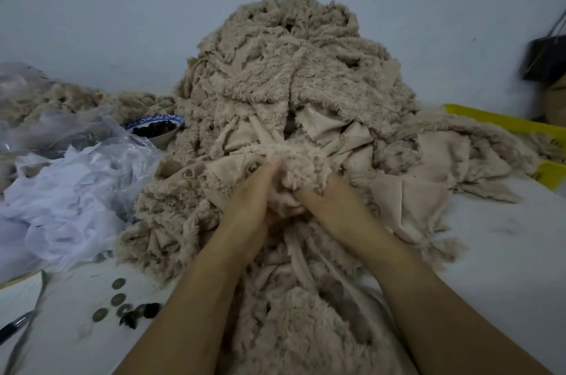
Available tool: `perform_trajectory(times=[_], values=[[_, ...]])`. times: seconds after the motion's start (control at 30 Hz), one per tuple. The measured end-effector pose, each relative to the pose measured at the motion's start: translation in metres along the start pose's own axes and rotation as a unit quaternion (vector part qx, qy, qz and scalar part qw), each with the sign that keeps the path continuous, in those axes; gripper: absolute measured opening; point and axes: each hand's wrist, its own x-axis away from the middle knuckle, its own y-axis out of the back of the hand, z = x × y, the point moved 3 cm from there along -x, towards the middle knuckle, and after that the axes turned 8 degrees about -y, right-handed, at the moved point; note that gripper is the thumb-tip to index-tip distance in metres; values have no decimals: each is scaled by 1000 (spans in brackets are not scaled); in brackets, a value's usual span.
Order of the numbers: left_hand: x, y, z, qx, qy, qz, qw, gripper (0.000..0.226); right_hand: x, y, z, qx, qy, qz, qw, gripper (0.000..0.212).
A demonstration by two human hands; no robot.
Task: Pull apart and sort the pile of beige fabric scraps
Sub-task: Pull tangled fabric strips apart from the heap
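Observation:
A tall pile of beige fleecy fabric scraps (294,68) rises against the wall at the middle of the table and spreads down toward me. My left hand (251,194) and my right hand (324,197) meet at the foot of the pile. Both grip one fluffy clump of scraps (294,160) between them, fingers buried in the fleece. Long strips from the clump hang down between my forearms. More beige scraps (70,96) lie at the far left behind the plastic.
Crumpled clear and white plastic bags (61,191) cover the left side. A blue-rimmed bowl of dark pieces (156,126) stands beside the pile. Coins (118,298) and dark bits lie at the front left, scissors (18,325) nearby. A yellow bin (502,120) sits at right.

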Motion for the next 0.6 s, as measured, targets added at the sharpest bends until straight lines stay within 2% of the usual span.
perform_trajectory(times=[0.07,0.13,0.2,0.23,0.27,0.3,0.33,0.37,0.4,0.43,0.47,0.5,0.53,0.6], values=[[1,2,3,-104,0,39,994,36,-3,9,-6,17,-16,-29,999,20],[5,6,1,-253,-71,63,963,39,-5,16,-10,58,-34,-26,997,14],[7,9,-6,-280,-146,16,949,38,-9,26,-12,50,-72,-49,995,13],[7,12,-8,-281,-179,-28,943,40,-12,35,-13,-40,-100,-75,991,15],[8,16,-12,-292,-220,-71,928,41,-14,46,-13,-206,-113,-100,967,13],[8,20,-15,-318,-254,-111,907,39,-16,56,-12,-401,-107,-120,902,19],[7,24,-17,-344,-270,-144,888,33,-16,64,-12,-535,-83,-132,830,36],[6,27,-17,-375,-263,-166,873,29,-14,68,-16,-597,-70,-133,788,54],[3,31,-15,-413,-239,-176,861,30,-13,65,-16,-590,-80,-127,793,66],[0,34,-11,-460,-198,-174,848,37,-13,58,-17,-542,-96,-115,827,68],[-3,37,-6,-507,-148,-165,833,46,-13,49,-18,-472,-106,-104,869,62],[-5,39,-1,-539,-103,-157,821,49,-13,41,-18,-396,-110,-90,907,48],[-7,41,1,-555,-80,-145,815,43,-13,33,-19,-317,-109,-83,938,32],[-7,42,1,-526,-116,-138,831,15,-11,22,-19,-160,-89,-71,981,16]])
